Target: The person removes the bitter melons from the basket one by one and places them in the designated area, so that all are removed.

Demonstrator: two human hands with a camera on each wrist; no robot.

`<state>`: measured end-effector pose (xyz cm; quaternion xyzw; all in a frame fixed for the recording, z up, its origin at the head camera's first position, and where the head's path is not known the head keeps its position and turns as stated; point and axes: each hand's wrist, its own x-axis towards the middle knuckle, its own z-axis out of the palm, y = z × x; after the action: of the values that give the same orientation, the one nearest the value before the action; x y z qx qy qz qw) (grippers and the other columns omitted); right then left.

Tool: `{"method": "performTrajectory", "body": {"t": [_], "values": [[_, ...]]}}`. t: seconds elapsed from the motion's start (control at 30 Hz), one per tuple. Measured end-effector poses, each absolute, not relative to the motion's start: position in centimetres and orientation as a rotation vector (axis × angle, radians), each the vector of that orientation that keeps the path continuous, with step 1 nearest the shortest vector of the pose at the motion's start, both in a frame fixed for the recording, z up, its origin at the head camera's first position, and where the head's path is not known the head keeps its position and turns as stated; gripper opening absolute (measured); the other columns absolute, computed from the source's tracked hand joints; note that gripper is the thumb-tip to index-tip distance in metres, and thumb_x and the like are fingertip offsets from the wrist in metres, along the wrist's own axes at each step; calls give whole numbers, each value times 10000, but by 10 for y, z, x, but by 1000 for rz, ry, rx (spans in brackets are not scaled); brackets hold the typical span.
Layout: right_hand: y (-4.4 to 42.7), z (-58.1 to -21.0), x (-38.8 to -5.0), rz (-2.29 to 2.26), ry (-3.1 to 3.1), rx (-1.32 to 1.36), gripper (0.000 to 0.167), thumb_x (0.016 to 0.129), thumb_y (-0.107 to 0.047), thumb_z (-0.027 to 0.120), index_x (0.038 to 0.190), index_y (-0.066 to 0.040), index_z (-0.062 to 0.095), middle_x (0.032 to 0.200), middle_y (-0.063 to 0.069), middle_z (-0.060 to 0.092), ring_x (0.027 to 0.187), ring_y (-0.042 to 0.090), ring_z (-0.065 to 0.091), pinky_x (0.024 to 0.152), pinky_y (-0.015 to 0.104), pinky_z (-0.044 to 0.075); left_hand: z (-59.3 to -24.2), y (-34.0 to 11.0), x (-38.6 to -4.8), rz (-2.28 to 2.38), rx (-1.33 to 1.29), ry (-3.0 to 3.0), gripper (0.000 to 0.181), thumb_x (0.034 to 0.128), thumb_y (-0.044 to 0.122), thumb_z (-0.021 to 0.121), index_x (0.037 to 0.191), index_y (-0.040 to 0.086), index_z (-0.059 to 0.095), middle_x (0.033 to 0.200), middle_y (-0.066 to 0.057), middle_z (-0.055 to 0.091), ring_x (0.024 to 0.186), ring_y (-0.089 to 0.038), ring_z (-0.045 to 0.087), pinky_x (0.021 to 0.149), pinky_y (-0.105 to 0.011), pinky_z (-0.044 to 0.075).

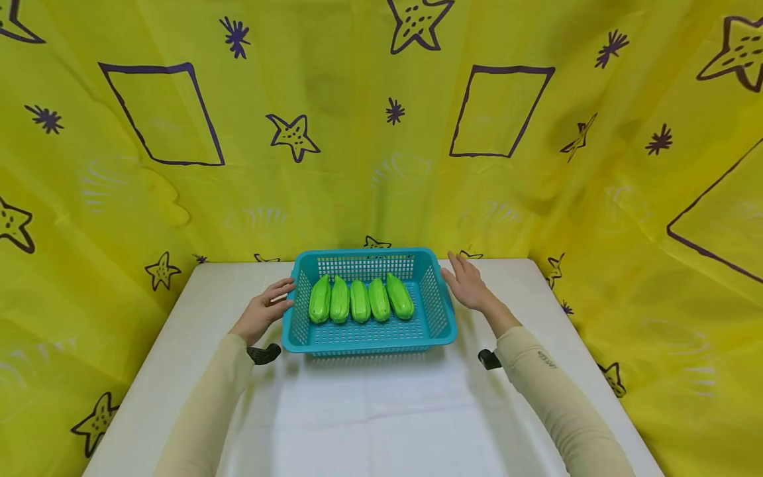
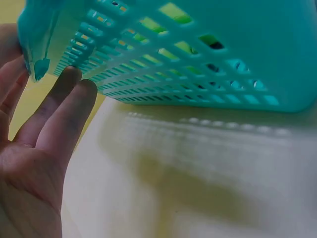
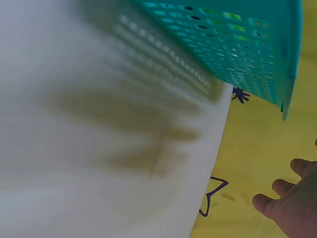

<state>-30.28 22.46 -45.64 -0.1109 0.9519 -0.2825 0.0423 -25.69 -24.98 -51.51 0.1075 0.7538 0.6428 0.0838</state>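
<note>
Table (image 1: 369,424): basket (image 1: 369,348) lies lengthwise along back edge, fruits (image 1: 360,301) pointing toward it. Left hand (image 1: 266,310) touches basket, fingers extended; right hand (image 1: 469,287) just beside, fingers straight.

Your right hand (image 3: 297,204) is at four o'clock, apart from the blue basket (image 3: 242,49) at two o'clock. The white table (image 3: 49,163) fills nine o'clock.

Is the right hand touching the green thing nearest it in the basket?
Apart. The head view shows bare floor and side of the basket between the right hand and the green thing.
</note>
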Motion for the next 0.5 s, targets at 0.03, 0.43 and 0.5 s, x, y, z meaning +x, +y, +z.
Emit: {"method": "performTrajectory", "body": {"t": [0.03,0.43,0.5], "values": [[225,-455,-304,-892,2904,-350,656,1069,-396,259,1563,-4,80,1573,315,73,1420,533,50,1086,720,87,-516,-249,-257,1933,316,2241,558,991,248,596,1484,55,421,1598,-16,250,1397,-352,336,1081,-517,353],[209,-432,-316,-1248,2755,-382,630,1078,-327,306,1570,-23,56,1604,247,83,1468,425,46,1151,621,76,-513,-239,-249,2048,254,2166,541,1006,159,563,1496,19,380,1621,-9,204,1428,-347,285,1049,-334,419],[203,-427,-317,-1301,2714,-385,633,1077,-333,310,1574,-41,47,1613,222,71,1475,403,38,1155,614,72,-507,-237,-245,2051,261,2157,543,1009,132,552,1499,-4,360,1628,-35,184,1445,-361,240,1096,-444,356]]}}
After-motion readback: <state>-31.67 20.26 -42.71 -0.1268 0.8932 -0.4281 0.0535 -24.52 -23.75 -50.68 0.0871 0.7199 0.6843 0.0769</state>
